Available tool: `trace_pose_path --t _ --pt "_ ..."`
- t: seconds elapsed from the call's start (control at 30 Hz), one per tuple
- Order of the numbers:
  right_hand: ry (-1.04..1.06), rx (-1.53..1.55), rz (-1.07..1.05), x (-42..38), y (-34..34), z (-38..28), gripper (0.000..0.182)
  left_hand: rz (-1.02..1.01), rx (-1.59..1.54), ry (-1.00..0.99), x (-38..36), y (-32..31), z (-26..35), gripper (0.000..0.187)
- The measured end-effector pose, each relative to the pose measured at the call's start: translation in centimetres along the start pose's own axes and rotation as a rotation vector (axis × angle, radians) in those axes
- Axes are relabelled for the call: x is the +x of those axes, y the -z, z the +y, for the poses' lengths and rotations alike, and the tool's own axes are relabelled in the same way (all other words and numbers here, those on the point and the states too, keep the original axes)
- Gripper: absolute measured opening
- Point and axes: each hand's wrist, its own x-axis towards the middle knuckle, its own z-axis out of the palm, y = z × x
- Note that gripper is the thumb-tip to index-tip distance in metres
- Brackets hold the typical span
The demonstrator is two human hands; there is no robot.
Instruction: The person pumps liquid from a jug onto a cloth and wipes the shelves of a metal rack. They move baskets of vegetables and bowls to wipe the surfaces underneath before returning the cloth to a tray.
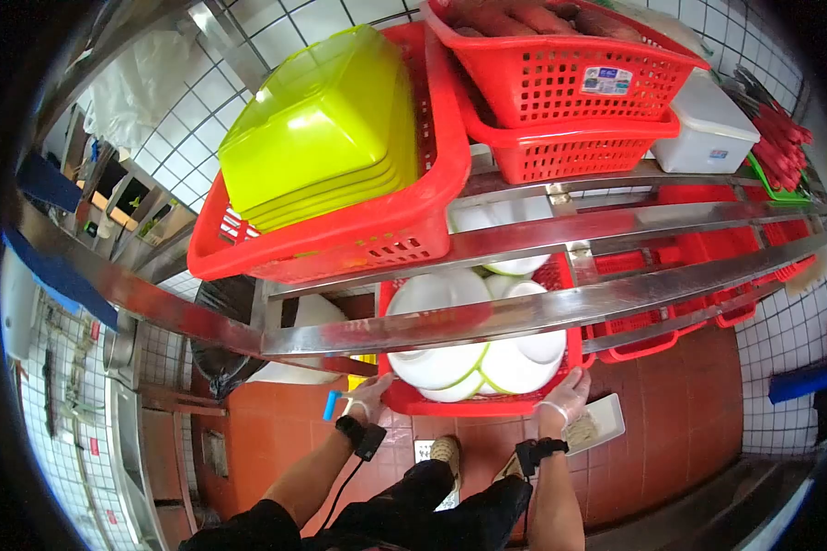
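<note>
A red plastic basket sits low at the shelf rack, filled with white dishes, some with green rims. My left hand, in a clear glove, grips the basket's near left corner. On the right corner my right hand, gloved too, has its fingers closed round the rim. A small blue piece with a pale stem shows just left of my left hand. Steel shelf rails cross over the basket and hide part of the dishes. Both wrists wear black straps with small devices.
On the upper shelf stand a red basket of stacked lime-green tubs, more red baskets and a white lidded box. Red-handled utensils lie far right. A white tray rests on the tiled floor by my right hand.
</note>
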Motion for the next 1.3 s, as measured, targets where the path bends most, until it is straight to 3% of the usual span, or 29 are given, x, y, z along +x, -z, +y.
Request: trace_pose_path --t 0.1,0.2,0.27,0.33,0.5,0.6,0.67,0.7,0.77,0.87,1.1,1.2,1.3 --pt "-0.083 0.078 -0.025 -1.5 -1.2 -2.9 0.037 0.096 -0.016 -0.063 0.7 2.1 -0.5 0.036" --pt "-0.023 0.06 -0.061 -2.3 -3.5 -2.7 0.037 0.141 0.002 -0.128 0.6 3.3 0.1 0.037" --pt "-0.061 0.022 -0.152 -3.1 -3.5 -4.9 0.038 -0.013 -0.114 -0.105 1.2 4.8 0.5 0.041" --pt "-0.024 0.008 -0.066 -3.5 -4.2 -3.3 0.037 -0.085 -0.186 -0.08 2.0 5.4 0.7 0.044" --pt "-0.035 -0.037 -0.06 -3.3 -4.4 -3.5 0.038 -0.079 -0.295 -0.029 1.3 3.7 0.8 0.045" --pt "-0.122 -0.102 -0.064 -3.6 -4.0 -4.9 0.038 0.131 -0.206 0.072 -1.8 0.6 2.0 0.043" --pt "-0.127 -0.132 -0.102 -3.6 -3.3 -5.9 0.04 0.34 -0.307 0.054 -3.0 -1.1 0.2 0.039" --pt "-0.132 -0.142 -0.108 -3.6 -2.9 -6.7 0.041 0.165 -0.377 0.037 -2.8 0.3 -1.6 0.043" --pt "-0.155 -0.083 -0.12 -3.6 -2.8 -6.4 0.042 -0.007 -0.244 -0.228 -2.6 0.1 -3.5 0.046" --pt "-0.147 -0.108 -0.1 -3.8 -2.5 -6.7 0.041 0.066 -0.171 -0.1 -1.2 1.2 -3.0 0.041" --pt "-0.173 -0.152 -0.124 -3.9 -3.2 -5.8 0.041 0.1 -0.141 -0.173 -0.4 1.1 -3.0 0.044" --pt "-0.201 -0.142 -0.173 -3.7 -2.7 -6.1 0.043 0.151 -0.145 -0.153 -0.7 0.4 -2.9 0.05" --pt "-0.207 -0.144 -0.23 -3.4 -1.8 -6.9 0.043 0.134 -0.103 -0.036 3.2 5.5 -4.3 0.063"
